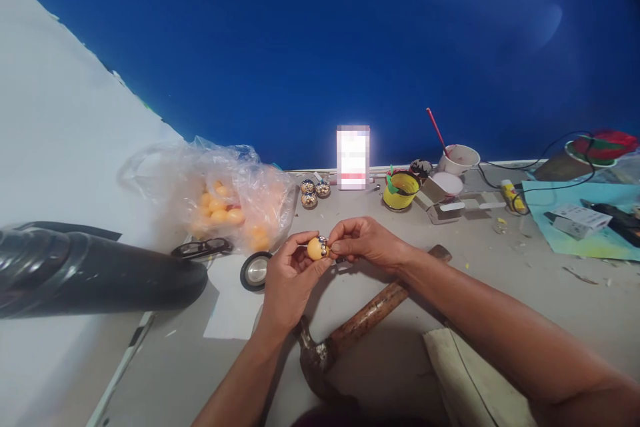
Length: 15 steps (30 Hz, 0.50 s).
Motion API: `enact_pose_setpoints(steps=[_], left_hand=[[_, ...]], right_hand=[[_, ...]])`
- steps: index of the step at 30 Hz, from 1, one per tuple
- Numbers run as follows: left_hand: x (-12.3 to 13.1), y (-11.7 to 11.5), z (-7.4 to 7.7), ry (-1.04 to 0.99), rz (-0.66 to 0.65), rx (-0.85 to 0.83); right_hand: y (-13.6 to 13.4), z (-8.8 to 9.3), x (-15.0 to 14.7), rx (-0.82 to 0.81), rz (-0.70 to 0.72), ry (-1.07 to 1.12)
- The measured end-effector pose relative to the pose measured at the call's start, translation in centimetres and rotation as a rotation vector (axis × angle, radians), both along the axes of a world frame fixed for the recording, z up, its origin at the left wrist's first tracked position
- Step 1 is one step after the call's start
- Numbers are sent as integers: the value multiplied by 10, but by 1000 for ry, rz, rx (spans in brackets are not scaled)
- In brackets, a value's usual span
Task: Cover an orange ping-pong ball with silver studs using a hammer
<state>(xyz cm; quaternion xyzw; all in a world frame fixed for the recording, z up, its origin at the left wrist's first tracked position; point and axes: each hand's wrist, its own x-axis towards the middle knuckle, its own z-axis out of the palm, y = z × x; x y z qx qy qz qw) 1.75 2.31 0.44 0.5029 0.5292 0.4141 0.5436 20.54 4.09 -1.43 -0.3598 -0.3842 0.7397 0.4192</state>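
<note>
My left hand (287,277) grips a small orange ball (316,249) above the grey table (500,267). My right hand (363,241) pinches a small shiny bit (325,245) against the right side of that ball. Both hands meet at the middle of the view. A claw hammer (360,323) with a wooden handle lies on the table right under my wrists.
A clear plastic bag (220,197) of orange balls sits at the left, scissors (200,248) and a tape roll (255,271) beside it. A black roll (95,273) lies far left. Three shiny balls (313,192), a yellow cup (400,191), white cups (457,160), cables and blue paper (580,220) crowd the back right.
</note>
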Motion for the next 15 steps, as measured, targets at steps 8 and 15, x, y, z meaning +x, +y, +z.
enact_pose_setpoints(steps=[8, 15], left_hand=[[-1, 0, 0, -19, 6, -4], [-1, 0, 0, -3, 17, -3]], right_hand=[[0, 1, -2, -2, 1, 4], [0, 1, -3, 7, -16, -6]])
